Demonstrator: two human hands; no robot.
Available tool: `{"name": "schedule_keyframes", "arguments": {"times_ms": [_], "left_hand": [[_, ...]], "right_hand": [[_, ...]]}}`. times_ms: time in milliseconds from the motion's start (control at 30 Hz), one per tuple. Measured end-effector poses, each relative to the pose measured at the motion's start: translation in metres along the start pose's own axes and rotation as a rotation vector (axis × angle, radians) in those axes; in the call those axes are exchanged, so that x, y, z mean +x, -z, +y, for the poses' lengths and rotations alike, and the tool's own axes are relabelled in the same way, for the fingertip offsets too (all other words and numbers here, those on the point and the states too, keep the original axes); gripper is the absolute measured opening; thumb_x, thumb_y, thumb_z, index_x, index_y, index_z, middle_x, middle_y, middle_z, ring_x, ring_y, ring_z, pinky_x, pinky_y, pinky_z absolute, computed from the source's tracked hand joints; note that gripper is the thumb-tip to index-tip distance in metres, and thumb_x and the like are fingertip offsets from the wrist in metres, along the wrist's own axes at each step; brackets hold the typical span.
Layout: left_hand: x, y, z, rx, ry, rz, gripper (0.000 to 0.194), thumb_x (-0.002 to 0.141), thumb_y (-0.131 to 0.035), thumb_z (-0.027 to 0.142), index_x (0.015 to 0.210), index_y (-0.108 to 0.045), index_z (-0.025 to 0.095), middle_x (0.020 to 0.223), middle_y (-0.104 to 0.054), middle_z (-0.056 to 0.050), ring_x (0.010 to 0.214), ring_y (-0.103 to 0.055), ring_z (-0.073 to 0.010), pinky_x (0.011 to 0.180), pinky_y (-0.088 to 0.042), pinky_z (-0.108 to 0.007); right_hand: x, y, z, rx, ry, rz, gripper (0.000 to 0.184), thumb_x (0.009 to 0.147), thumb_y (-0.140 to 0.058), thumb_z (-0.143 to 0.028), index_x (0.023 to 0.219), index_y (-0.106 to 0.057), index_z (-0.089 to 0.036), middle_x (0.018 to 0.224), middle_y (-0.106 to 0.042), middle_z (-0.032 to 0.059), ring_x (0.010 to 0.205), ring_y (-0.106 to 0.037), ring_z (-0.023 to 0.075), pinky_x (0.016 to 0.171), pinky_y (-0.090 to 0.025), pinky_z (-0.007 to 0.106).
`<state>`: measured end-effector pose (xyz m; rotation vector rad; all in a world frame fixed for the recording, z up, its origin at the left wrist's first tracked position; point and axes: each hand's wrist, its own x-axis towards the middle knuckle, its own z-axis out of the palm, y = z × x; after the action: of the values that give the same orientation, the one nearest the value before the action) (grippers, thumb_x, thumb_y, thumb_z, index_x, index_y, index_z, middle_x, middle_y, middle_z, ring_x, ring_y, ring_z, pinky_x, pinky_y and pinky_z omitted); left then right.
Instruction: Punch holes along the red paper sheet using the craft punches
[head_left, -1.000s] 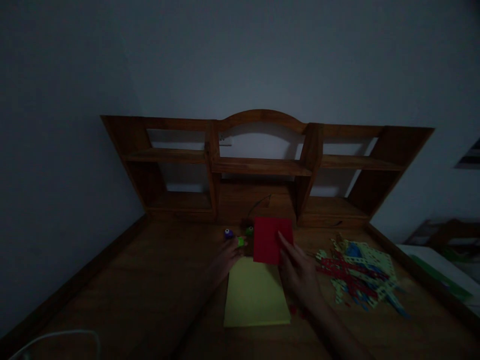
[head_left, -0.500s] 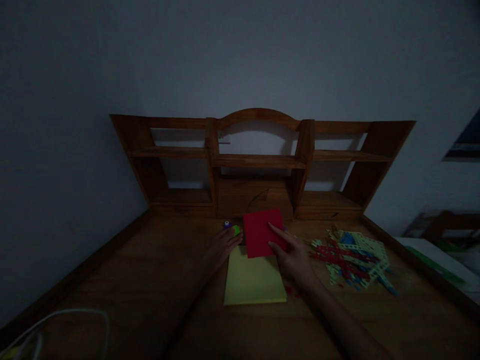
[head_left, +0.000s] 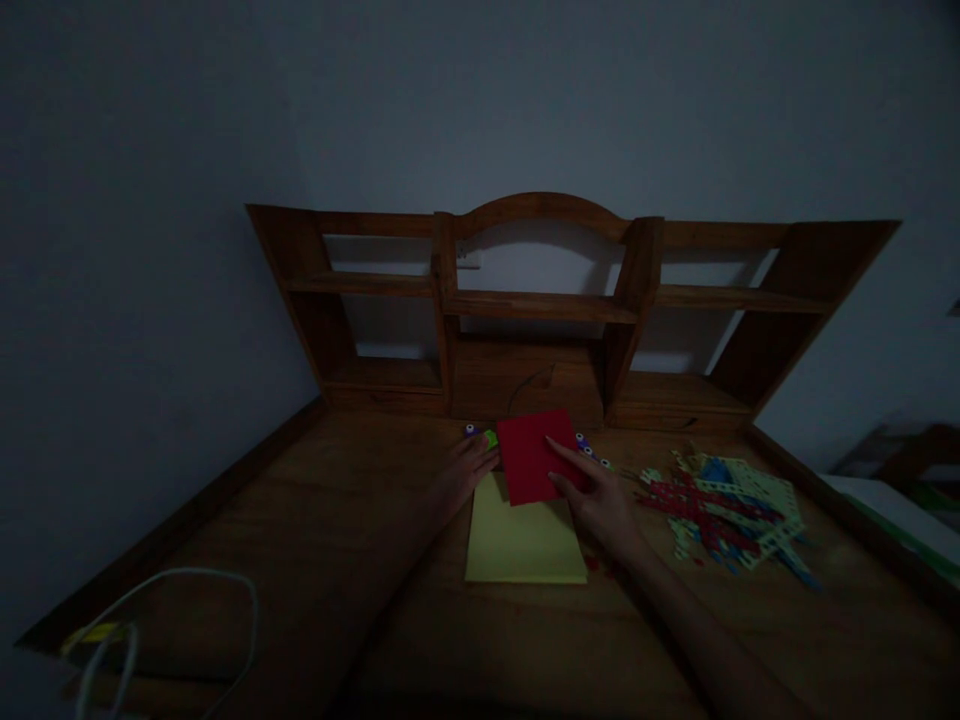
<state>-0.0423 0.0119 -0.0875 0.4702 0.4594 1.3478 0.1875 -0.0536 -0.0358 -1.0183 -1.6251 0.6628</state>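
In dim light a red paper sheet (head_left: 531,452) is held up at a tilt over the far end of a yellow paper stack (head_left: 523,538) on the wooden desk (head_left: 315,560). My right hand (head_left: 600,500) grips the red sheet's right edge, index finger laid across it. My left hand (head_left: 466,475) reaches to the sheet's left edge, its fingertips by a small green object (head_left: 490,438) and a purple one (head_left: 471,430); whether it holds either is unclear.
A heap of red, blue and pale punched strips (head_left: 724,505) lies to the right. A wooden shelf unit (head_left: 540,305) stands at the desk's back. A white cable (head_left: 172,600) loops at the front left. More small purple pieces (head_left: 589,448) sit behind the red sheet.
The red sheet has been tipped lower and nearer the yellow stack, with my right hand moving along. My left hand stays at the small green piece. The camera has shifted.
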Motion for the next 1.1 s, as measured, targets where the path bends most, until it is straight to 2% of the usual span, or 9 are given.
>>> {"name": "schedule_keyframes", "arguments": {"times_ms": [133,367,433,567,800,967,1100], "left_hand": [[0.003,0.004,-0.002,0.005,-0.02,0.003,0.033,0.082,-0.049,0.002,0.11,-0.056,0.018,0.116,-0.064,-0.013,0.114,-0.06,-0.0224,0.101,-0.04,-0.041],[0.0,-0.006,-0.002,0.077,-0.006,0.019,0.025,0.082,-0.058,0.008,0.106,-0.057,0.016,0.107,-0.067,-0.013,0.107,-0.063,-0.025,0.102,-0.041,-0.044],[0.0,-0.005,-0.002,0.077,-0.008,0.013,0.025,0.082,-0.058,0.008,0.106,-0.056,0.016,0.106,-0.067,-0.012,0.106,-0.063,-0.0244,0.103,-0.041,-0.044],[0.0,0.004,-0.001,0.095,-0.017,-0.071,0.025,0.083,-0.053,0.005,0.105,-0.056,0.017,0.106,-0.067,-0.009,0.105,-0.064,-0.0222,0.104,-0.041,-0.042],[0.005,0.011,-0.003,0.038,-0.01,-0.06,0.033,0.085,-0.05,0.007,0.116,-0.055,0.014,0.122,-0.061,-0.017,0.112,-0.06,-0.0268,0.103,-0.039,-0.047],[0.006,0.009,-0.003,0.103,-0.017,-0.071,0.03,0.088,-0.047,0.007,0.114,-0.056,0.018,0.111,-0.066,-0.011,0.103,-0.065,-0.0222,0.101,-0.043,-0.043],[0.001,-0.003,0.0,0.166,-0.003,-0.026,0.02,0.086,-0.055,0.011,0.105,-0.059,0.016,0.102,-0.069,-0.011,0.094,-0.067,-0.0211,0.096,-0.047,-0.041]], "right_hand": [[0.0,0.001,-0.005,-0.018,0.014,-0.015,0.043,0.084,-0.061,-0.033,0.127,-0.059,-0.032,0.129,-0.062,0.0008,0.118,-0.056,0.0246,0.106,-0.037,0.042],[-0.001,0.001,-0.007,0.016,-0.018,0.006,0.043,0.082,-0.063,-0.037,0.125,-0.061,-0.033,0.129,-0.062,0.0006,0.118,-0.055,0.0261,0.108,-0.035,0.046],[-0.001,0.002,-0.007,0.03,-0.033,0.005,0.044,0.082,-0.064,-0.038,0.125,-0.061,-0.033,0.129,-0.061,0.0009,0.119,-0.055,0.0267,0.107,-0.036,0.047],[-0.001,0.002,-0.008,0.052,-0.051,0.004,0.045,0.082,-0.064,-0.038,0.126,-0.06,-0.033,0.13,-0.061,0.0008,0.12,-0.055,0.0266,0.107,-0.035,0.047],[-0.002,0.0,-0.005,0.0,0.009,-0.01,0.043,0.084,-0.062,-0.034,0.126,-0.06,-0.033,0.129,-0.062,0.0002,0.116,-0.057,0.0248,0.105,-0.038,0.043],[-0.002,0.0,-0.006,-0.041,0.026,-0.021,0.043,0.084,-0.061,-0.033,0.127,-0.059,-0.033,0.128,-0.063,0.0009,0.114,-0.058,0.0244,0.102,-0.041,0.042],[-0.002,0.0,-0.006,-0.067,0.045,-0.033,0.044,0.085,-0.061,-0.031,0.128,-0.058,-0.033,0.127,-0.063,0.0016,0.114,-0.058,0.0248,0.104,-0.039,0.043]]}}
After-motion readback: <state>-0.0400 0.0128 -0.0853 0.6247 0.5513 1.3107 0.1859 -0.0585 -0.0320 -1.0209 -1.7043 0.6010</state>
